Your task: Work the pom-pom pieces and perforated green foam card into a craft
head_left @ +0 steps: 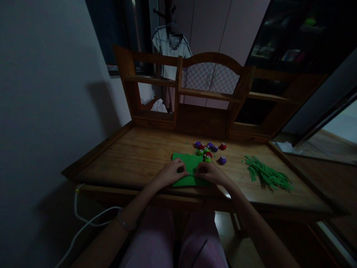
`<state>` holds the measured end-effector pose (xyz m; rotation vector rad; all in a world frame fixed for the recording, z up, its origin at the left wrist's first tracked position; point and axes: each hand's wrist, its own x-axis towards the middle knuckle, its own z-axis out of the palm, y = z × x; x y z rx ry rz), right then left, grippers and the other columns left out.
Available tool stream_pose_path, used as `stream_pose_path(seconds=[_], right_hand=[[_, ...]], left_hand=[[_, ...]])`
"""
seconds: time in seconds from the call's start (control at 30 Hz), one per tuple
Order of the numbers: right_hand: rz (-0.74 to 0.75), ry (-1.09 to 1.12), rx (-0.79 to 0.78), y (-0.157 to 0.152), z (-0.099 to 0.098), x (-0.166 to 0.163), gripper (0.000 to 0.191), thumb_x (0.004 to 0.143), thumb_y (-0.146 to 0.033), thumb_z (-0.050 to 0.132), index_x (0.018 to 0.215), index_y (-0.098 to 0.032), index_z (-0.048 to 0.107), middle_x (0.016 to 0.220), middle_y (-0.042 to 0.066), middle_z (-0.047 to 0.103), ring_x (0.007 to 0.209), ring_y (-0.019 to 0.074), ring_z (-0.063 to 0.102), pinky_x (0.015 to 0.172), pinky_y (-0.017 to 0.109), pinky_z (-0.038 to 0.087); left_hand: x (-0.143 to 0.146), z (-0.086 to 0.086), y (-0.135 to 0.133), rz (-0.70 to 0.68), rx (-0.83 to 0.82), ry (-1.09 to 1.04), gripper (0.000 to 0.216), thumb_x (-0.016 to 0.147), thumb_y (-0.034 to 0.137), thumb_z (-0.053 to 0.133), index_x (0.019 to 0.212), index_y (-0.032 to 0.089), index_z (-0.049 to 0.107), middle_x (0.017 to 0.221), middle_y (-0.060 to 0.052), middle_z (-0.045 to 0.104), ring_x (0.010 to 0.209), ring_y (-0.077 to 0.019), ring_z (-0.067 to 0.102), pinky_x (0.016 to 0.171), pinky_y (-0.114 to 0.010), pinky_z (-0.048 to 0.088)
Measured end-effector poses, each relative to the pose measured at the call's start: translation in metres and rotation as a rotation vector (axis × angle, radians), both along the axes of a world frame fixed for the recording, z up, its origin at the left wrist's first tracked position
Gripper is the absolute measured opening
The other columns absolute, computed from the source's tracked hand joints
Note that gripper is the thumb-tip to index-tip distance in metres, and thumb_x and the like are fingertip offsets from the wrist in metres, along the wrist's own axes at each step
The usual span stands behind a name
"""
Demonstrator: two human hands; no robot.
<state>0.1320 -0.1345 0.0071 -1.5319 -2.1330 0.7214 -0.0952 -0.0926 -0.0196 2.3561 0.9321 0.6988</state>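
Note:
A bright green sheet [189, 160], paper or thin foam, lies flat near the front edge of the desk. My left hand [174, 173] rests on its left part, fingers curled and thumb and fingertips pinched together at a crosswise line in the sheet. On the right part, my right hand [212, 173] is closed the same way, its fingertips a short gap from the left ones. Whether that line is a fold or a cut edge I cannot tell. Just beyond the right hand sit several small figures with eye-like dots, among them a purple one [222, 160] and a red one [222, 146].
A heap of thin green strips [267, 174] lies on the right side of the wooden desk [134, 156]. Wooden shelving [209, 93] rises along its back. A white cable [89, 222] hangs at the front left corner. The room is dim.

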Motion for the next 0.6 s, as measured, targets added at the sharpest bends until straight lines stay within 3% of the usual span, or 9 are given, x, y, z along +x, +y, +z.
stream_pose_path(seconds=[0.6], right_hand=[[0.004,-0.101,-0.128,0.012,0.010,-0.003,0.017,0.071,-0.031,0.067,0.077,-0.015,0.069,0.068,0.002,0.062,0.061,0.0130,0.053,0.052,0.022,0.035]], left_hand=[[0.002,0.008,0.010,-0.109,-0.025,0.122,0.029,0.083,0.047,0.056,0.081,0.018,0.061,0.089,-0.003,0.050,0.078,-0.0146,0.048,0.071,-0.025,0.039]])
